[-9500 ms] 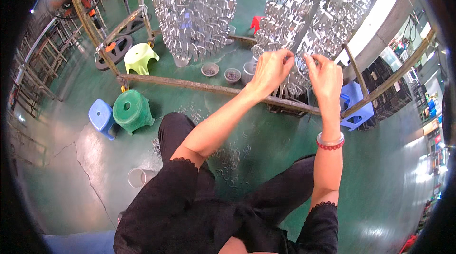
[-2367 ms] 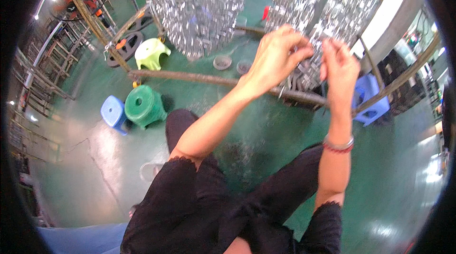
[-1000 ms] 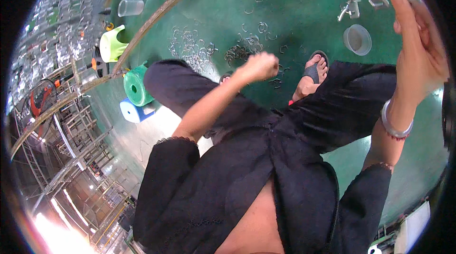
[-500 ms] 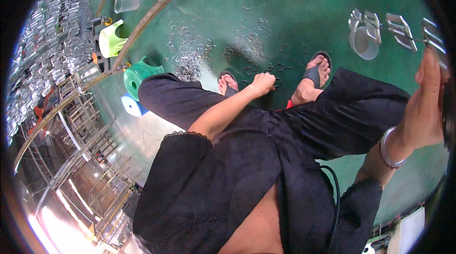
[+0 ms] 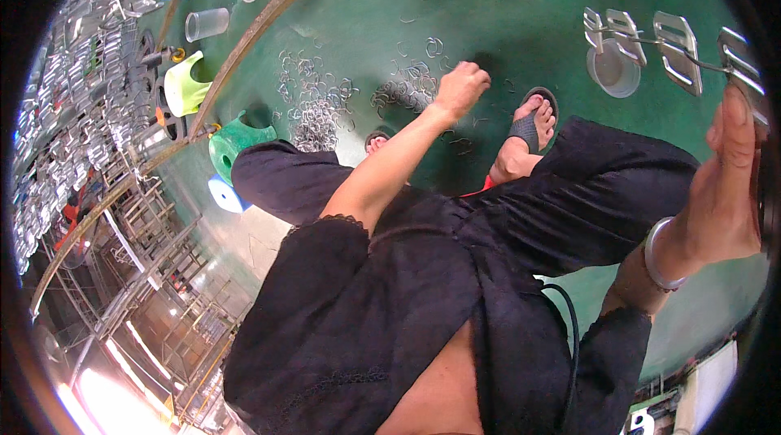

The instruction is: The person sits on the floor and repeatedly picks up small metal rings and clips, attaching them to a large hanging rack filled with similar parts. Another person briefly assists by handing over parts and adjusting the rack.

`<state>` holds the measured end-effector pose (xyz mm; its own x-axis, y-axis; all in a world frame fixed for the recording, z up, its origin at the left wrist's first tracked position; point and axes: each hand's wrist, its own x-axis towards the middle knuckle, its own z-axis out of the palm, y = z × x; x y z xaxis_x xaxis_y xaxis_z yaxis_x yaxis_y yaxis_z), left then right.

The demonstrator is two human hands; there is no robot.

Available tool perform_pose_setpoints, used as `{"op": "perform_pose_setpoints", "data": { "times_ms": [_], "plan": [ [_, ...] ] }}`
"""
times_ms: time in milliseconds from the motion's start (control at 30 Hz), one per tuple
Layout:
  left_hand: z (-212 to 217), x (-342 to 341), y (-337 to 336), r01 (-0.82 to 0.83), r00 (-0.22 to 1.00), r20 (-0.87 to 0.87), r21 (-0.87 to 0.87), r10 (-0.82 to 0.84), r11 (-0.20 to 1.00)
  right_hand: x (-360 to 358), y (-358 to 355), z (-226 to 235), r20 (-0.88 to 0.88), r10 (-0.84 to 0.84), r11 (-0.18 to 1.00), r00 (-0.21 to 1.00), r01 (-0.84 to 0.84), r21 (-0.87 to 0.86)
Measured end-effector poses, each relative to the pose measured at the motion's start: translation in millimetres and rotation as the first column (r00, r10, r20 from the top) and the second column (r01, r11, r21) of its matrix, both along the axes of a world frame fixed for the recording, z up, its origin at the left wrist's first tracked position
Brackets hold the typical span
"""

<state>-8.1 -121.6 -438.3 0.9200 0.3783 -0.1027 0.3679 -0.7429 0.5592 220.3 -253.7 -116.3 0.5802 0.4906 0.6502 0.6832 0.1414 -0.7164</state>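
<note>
Head view: strung plates, upper right, with right hand at frame edge, thumb at the endmost, grip hidden; tub beneath; left hand, upper centre, fingers curled, contents indiscernible; loose hooks, upper left of centre; green stool, left.

Right fingers partly off-frame

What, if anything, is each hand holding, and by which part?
Left hand: cannot tell. Right hand: at the lower end of the rightmost metal piece, grip unclear.
</note>
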Motion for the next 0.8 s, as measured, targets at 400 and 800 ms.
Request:
{"op": "perform_pose_setpoints", "data": {
  "times_ms": [400, 800],
  "plan": [
    [-37, 36, -27, 0.200, 0.976, 0.018, 0.320, -0.217, 0.926, -32, 12, 25, -0.091, -0.027, 0.996, 0.995, 0.019, -0.085],
    [264, -19, 90, -0.134, 0.696, 0.350, -0.795, 0.627, 0.592, -93, 70, 38, -0.271, 0.245, 0.948, 0.931, -0.289, -0.134]
  ]
}}
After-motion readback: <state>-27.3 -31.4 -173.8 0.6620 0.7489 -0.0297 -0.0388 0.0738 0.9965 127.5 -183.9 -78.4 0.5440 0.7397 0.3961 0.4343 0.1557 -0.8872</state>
